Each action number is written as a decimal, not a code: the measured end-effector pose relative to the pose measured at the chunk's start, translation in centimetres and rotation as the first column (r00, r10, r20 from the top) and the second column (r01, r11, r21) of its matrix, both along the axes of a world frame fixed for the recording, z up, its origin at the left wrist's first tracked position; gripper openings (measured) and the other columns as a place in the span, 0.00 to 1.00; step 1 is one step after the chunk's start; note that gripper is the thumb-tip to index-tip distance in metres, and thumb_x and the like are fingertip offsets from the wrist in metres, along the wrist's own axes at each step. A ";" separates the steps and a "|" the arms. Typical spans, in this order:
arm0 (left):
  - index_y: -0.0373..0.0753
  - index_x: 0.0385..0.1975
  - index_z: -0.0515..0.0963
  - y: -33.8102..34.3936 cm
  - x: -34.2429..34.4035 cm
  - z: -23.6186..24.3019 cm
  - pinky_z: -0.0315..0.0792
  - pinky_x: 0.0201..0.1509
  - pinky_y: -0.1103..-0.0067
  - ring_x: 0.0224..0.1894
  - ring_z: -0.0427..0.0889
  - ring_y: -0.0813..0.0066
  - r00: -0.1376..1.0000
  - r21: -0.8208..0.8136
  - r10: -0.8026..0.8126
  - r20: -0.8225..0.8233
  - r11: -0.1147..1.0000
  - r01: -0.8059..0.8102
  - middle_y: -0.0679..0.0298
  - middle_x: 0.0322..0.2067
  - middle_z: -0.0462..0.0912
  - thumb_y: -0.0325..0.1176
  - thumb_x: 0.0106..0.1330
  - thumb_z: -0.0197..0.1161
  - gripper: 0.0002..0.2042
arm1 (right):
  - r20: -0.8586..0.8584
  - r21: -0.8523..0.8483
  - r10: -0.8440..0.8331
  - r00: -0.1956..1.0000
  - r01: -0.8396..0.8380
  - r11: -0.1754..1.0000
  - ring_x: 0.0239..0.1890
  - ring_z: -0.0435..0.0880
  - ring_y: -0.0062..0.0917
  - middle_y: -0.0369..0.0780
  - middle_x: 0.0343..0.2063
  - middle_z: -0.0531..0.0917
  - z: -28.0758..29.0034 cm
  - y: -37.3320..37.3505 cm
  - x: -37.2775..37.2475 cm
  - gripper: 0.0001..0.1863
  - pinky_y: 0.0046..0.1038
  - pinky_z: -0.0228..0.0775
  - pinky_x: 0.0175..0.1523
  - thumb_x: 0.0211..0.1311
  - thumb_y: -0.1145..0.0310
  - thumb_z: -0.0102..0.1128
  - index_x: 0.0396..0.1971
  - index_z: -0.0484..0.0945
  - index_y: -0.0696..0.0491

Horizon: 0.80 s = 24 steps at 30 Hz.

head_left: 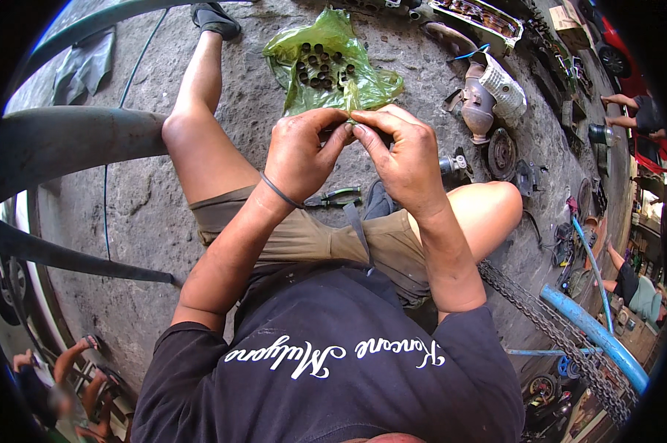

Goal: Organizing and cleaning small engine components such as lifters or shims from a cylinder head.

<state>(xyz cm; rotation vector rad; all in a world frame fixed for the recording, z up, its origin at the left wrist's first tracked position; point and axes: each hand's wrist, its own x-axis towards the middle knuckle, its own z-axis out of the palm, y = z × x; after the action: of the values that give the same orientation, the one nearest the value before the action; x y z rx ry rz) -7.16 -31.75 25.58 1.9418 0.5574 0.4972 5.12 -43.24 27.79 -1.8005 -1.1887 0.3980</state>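
A translucent green plastic bag (293, 48) lies spread on the rough floor ahead, with several small dark cylindrical metal parts (315, 83) on it. At its near end, my left hand (304, 151) and my right hand (400, 155) meet, thumbs and forefingers pinched on a gathered, twisted piece of the plastic. What may be inside that pinch is hidden. Below my hands, between my legs, a dark pair of pliers (333, 198) lies on the floor.
Right: a rusty exhaust part (478, 100), a round metal disc (502, 153), a chain (525, 306) and a blue pipe (595, 336). Left: curved steel tubes (67, 155) and a thin hose (107, 214). Other people (640, 295) are at the right edge and the lower left.
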 end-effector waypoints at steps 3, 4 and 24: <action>0.27 0.39 0.80 0.0 -0.2 0.1 0.79 0.40 0.80 0.35 0.87 0.74 0.999 -0.013 -0.009 -0.039 1.000 0.008 0.54 0.31 0.87 0.24 0.64 0.63 0.08 | 0.224 -0.062 -0.028 0.974 0.043 0.997 0.33 0.82 0.41 0.47 0.30 0.81 0.2 0.2 -0.6 0.07 0.36 0.73 0.39 0.62 0.73 0.58 0.36 0.80 0.61; 0.27 0.39 0.81 -0.1 -0.2 0.1 0.79 0.40 0.80 0.35 0.87 0.74 0.999 0.018 0.009 -0.033 1.000 -0.008 0.55 0.31 0.87 0.24 0.64 0.63 0.08 | 0.221 -0.064 -0.027 0.975 0.042 0.997 0.33 0.82 0.41 0.47 0.30 0.81 0.2 0.1 -0.7 0.07 0.36 0.73 0.39 0.62 0.73 0.58 0.36 0.80 0.61; 0.36 0.34 0.81 -0.9 0.2 -0.5 0.76 0.53 0.69 0.52 0.79 0.57 0.979 0.597 0.041 0.201 0.787 -0.156 0.59 0.44 0.82 0.22 0.50 0.66 0.10 | -0.956 0.008 0.026 0.291 -0.060 0.998 0.24 0.70 0.13 0.32 0.28 0.78 -2.0 -1.2 2.0 0.10 0.19 0.65 0.32 0.68 0.71 0.57 0.43 0.79 0.60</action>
<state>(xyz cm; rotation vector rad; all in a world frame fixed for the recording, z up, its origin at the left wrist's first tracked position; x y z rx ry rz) -6.96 -32.66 25.06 2.4536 0.4088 1.0097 7.14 -44.43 25.78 -1.1058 -0.3040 1.3308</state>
